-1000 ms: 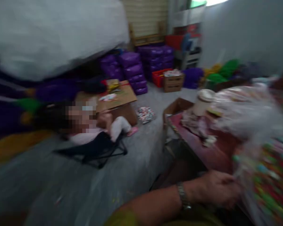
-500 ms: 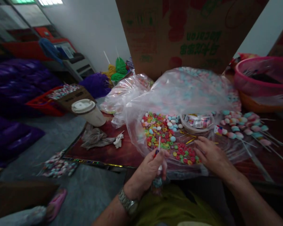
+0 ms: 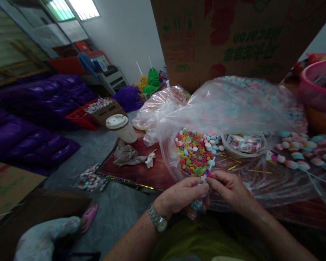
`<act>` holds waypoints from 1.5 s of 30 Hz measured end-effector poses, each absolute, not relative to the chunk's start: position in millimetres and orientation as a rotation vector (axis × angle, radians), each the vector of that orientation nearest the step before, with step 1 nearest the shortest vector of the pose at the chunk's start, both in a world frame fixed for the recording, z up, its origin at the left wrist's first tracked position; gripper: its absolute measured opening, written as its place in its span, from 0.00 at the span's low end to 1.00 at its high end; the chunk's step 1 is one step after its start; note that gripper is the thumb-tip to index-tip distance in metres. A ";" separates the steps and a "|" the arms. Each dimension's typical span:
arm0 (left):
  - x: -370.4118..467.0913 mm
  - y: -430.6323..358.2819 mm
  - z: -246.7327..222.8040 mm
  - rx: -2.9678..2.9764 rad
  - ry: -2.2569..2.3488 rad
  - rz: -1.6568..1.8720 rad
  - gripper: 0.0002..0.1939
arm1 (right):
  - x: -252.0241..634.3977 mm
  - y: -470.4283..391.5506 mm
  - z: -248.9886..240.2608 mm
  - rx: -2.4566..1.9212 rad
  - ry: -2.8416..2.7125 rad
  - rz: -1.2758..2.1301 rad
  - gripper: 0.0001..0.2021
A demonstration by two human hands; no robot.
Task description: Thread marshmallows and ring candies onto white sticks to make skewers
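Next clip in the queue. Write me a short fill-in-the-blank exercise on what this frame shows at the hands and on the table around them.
1. The left hand and the right hand meet around a thin white ____ threaded with candies.
2. The loose ring candies lie inside a clear ____ bag.
3. The wristwatch sits on the ____ wrist.
4. The white cup on the table is covered by a ____.

Missing words: stick; plastic; left; lid

Candy rings (image 3: 194, 154) lie in the plastic bag (image 3: 228, 108) at center; the cup (image 3: 122, 127) stands at nine o'clock, the cardboard box (image 3: 233, 32) at twelve.
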State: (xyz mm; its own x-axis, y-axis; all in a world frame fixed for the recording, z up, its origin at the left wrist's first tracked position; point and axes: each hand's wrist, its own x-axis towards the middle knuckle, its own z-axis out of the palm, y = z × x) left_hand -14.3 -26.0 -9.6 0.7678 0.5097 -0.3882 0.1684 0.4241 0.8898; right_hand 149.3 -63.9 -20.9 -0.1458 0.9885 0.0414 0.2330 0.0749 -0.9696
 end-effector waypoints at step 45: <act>-10.2 -29.6 -31.8 0.601 1.026 0.710 0.13 | 205.6 -33.3 -32.5 -2.181 -1.903 0.328 0.09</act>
